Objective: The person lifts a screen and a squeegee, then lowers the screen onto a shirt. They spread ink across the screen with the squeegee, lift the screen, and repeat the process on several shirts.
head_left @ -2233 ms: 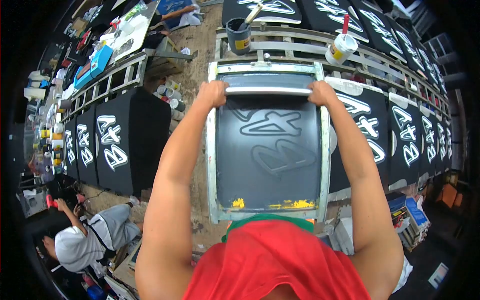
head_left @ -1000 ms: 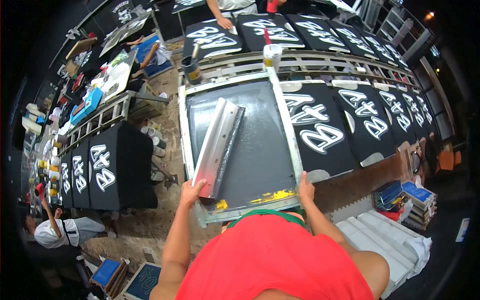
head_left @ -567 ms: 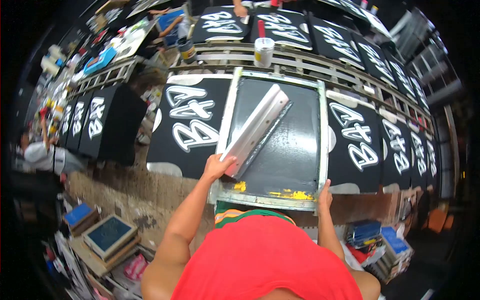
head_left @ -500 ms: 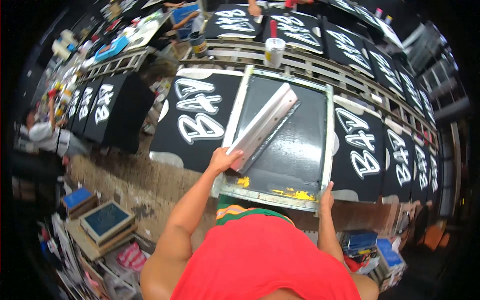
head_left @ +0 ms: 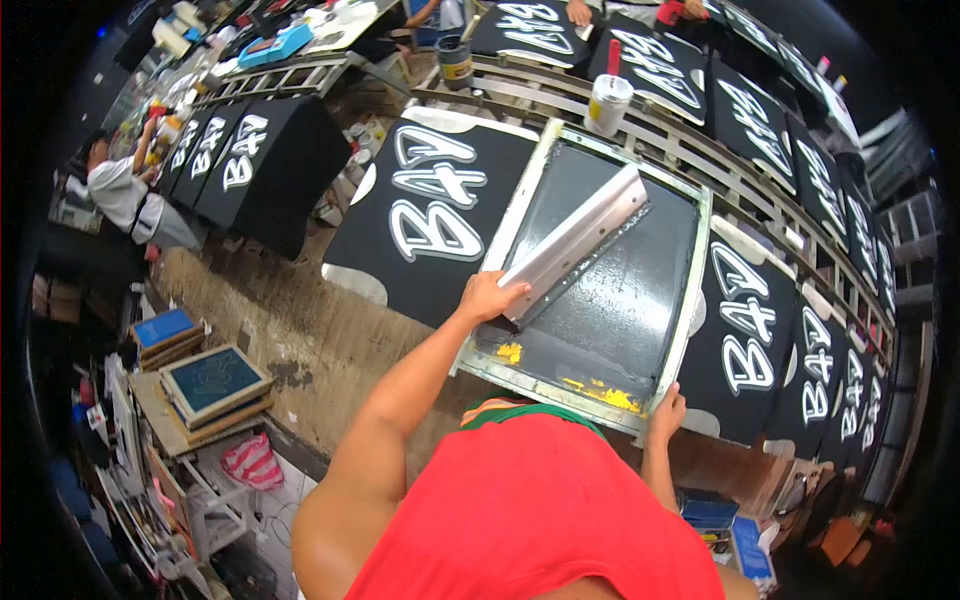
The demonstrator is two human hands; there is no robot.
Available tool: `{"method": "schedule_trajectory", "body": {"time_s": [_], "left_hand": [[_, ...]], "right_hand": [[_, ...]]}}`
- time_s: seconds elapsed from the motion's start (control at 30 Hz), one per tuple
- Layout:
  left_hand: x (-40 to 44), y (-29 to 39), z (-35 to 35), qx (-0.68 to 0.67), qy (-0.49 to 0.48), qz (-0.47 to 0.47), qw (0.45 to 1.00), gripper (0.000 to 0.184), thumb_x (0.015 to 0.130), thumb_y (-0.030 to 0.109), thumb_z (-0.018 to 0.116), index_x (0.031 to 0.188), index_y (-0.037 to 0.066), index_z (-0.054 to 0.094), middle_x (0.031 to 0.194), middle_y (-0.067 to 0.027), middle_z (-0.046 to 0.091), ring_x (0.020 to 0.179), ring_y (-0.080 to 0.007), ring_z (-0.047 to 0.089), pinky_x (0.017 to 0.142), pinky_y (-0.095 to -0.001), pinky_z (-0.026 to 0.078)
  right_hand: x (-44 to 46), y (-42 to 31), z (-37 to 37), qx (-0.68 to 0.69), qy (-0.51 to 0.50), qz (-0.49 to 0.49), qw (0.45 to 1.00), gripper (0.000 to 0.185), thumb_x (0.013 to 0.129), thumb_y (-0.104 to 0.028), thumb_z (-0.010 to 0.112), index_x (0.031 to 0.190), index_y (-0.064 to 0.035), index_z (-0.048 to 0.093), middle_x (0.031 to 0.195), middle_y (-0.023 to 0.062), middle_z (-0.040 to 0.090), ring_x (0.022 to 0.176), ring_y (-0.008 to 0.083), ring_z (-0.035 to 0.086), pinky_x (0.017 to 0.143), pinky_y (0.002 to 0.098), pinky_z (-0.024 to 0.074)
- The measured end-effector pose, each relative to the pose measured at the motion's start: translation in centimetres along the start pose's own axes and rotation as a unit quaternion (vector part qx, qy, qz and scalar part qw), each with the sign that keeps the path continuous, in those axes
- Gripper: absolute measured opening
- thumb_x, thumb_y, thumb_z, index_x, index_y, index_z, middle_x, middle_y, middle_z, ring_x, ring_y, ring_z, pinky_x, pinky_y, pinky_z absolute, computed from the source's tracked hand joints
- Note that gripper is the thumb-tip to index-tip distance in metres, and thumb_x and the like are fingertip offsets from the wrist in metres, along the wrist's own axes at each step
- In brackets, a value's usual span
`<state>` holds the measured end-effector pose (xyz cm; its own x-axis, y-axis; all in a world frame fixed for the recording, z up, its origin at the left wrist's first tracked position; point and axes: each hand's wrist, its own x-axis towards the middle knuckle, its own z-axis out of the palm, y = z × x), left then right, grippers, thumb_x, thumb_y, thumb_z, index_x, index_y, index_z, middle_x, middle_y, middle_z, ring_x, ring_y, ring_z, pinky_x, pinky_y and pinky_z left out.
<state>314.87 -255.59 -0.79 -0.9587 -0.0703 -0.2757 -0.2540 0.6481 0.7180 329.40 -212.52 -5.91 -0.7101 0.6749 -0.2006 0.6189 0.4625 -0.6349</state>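
**Screen frame gripped by its near end, squeegee laid on mesh**

Head view: screen frame [head_left: 527, 190] held between black printed panels [head_left: 375, 235]. Frame rail and squeegee [head_left: 575, 242] end pinched together by left grip [head_left: 490, 297]; right grip [head_left: 668, 415] set at near-right corner, closure can't be told. Judged: level two-handed support needed for any shift. Mesh [head_left: 640, 300] dark, glossy; squeegee long, straight, metallic; yellow smears [head_left: 615, 398] patchy.

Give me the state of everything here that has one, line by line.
Screen frame: held near its near corners, dark ink spread inside
Squeegee: slanted across the screen, left hand at its near end
Grey pot: handle sticking out
White tub: red handle upright
Black panel beside the frame: printed
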Motion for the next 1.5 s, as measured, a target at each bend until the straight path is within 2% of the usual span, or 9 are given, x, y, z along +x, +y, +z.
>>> {"method": "schedule_trajectory", "body": {"time_s": [0.3, 0.33, 0.5, 0.63, 0.73, 0.83, 0.97, 1.23, 1.5], "left_hand": [[3.9, -1.6, 0.8, -0.009, -0.027, 0.014, 0.999, 0.058, 0.080, 0.058, 0.076, 0.102, 0.005, 0.078, 0.092, -0.0238, 0.074, 0.091, -0.0398, 0.072, 0.079, -0.0452, 0.055], [4.2, -1.0, 0.3, -0.022, -0.054, -0.013, 0.998, 0.058, 0.080, 0.058, 0.076, 0.102, 0.004, 0.077, 0.089, -0.0241, 0.073, 0.090, -0.0405, 0.071, 0.090, -0.0475, 0.053], [9.5, 3.9, -3.8, 0.218, -0.051, 0.185, 0.957, 0.049, 0.084, 0.053, 0.074, 0.093, 0.004, 0.075, 0.075, -0.0217, 0.070, 0.085, -0.0388, 0.070, 0.117, -0.0650, 0.023], [16.2, 8.5, -5.3, 0.268, -0.015, 0.361, 0.893, 0.029, 0.076, 0.035, 0.083, 0.085, 0.010, 0.071, 0.067, -0.0126, 0.066, 0.082, -0.0330, 0.068, 0.119, -0.0637, 0.022], [21.6, 11.0, -5.1, 0.269, -0.013, 0.424, 0.864, 0.022, 0.077, 0.024, 0.080, 0.093, 0.012, 0.071, 0.076, -0.0121, 0.069, 0.086, -0.0323, 0.069, 0.119, -0.0609, 0.026], [28.4, 12.5, -4.0, 0.309, -0.055, 0.384, 0.868, 0.034, 0.077, 0.011, 0.074, 0.110, 0.012, 0.068, 0.085, -0.0148, 0.072, 0.091, -0.0353, 0.070, 0.118, -0.0572, 0.033], [36.6, 15.1, -3.1, 0.413, -0.130, 0.277, 0.858, 0.037, 0.075, 0.000, 0.065, 0.112, 0.007, 0.068, 0.097, -0.0228, 0.073, 0.095, -0.0423, 0.071, 0.081, -0.0501, 0.059], [44.1, 15.7, -0.7, 0.489, -0.128, 0.250, 0.826, 0.033, 0.075, 0.007, 0.075, 0.107, 0.004, 0.072, 0.110, -0.0198, 0.072, 0.102, -0.0368, 0.072, 0.088, -0.0435, 0.059], [40.2, 15.5, -1.3, 0.511, -0.201, 0.174, 0.817, 0.039, 0.081, 0.014, 0.069, 0.120, 0.008, 0.069, 0.123, -0.0134, 0.071, 0.112, -0.0324, 0.070, 0.101, -0.0620, 0.042]], "right_hand": [[2.2, -2.4, 1.3, -0.018, -0.040, 0.085, 0.995, 0.062, 0.101, -0.053, 0.051, 0.125, 0.0015, 0.066, 0.124, 0.0268, 0.065, 0.118, 0.0425, 0.058, 0.104, 0.0487, 0.0417], [2.7, -4.0, 0.7, -0.023, -0.031, 0.084, 0.996, 0.062, 0.098, -0.052, 0.055, 0.131, -0.0006, 0.063, 0.130, 0.0257, 0.063, 0.122, 0.0414, 0.056, 0.107, 0.0491, 0.0407], [12.9, -15.3, 0.7, -0.131, 0.039, -0.411, 0.901, 0.069, 0.076, -0.018, 0.082, 0.135, 0.0004, 0.052, 0.141, 0.0226, 0.050, 0.133, 0.0428, 0.044, 0.112, 0.0525, 0.0350], [18.1, -28.6, 0.8, -0.278, -0.067, -0.500, 0.817, 0.090, 0.068, -0.016, 0.086, 0.148, -0.0081, 0.045, 0.153, 0.0140, 0.043, 0.145, 0.0365, 0.036, 0.116, 0.0501, 0.0311], [25.0, -29.1, 4.5, -0.281, -0.226, -0.467, 0.808, 0.060, 0.071, -0.008, 0.074, 0.130, -0.0063, 0.064, 0.130, 0.0172, 0.064, 0.123, 0.0355, 0.059, 0.105, 0.0446, 0.0459], [28.9, -29.8, 7.1, -0.243, -0.233, -0.438, 0.833, 0.041, 0.073, -0.007, 0.066, 0.114, -0.0072, 0.074, 0.109, 0.0211, 0.072, 0.103, 0.0395, 0.068, 0.093, 0.0458, 0.0544], [32.6, -32.4, 9.8, -0.290, -0.163, -0.441, 0.833, 0.039, 0.076, -0.010, 0.064, 0.114, -0.0113, 0.074, 0.105, 0.0215, 0.072, 0.099, 0.0397, 0.069, 0.089, 0.0479, 0.0543], [37.7, -35.8, 12.6, -0.344, -0.167, -0.409, 0.829, 0.036, 0.079, -0.013, 0.063, 0.113, -0.0133, 0.075, 0.101, 0.0220, 0.073, 0.099, 0.0382, 0.070, 0.087, 0.0488, 0.0548], [35.0, -33.7, 12.2, -0.368, -0.182, -0.417, 0.811, 0.035, 0.080, -0.015, 0.063, 0.113, -0.0136, 0.074, 0.102, 0.0204, 0.073, 0.101, 0.0382, 0.070, 0.088, 0.0495, 0.0546]]}}
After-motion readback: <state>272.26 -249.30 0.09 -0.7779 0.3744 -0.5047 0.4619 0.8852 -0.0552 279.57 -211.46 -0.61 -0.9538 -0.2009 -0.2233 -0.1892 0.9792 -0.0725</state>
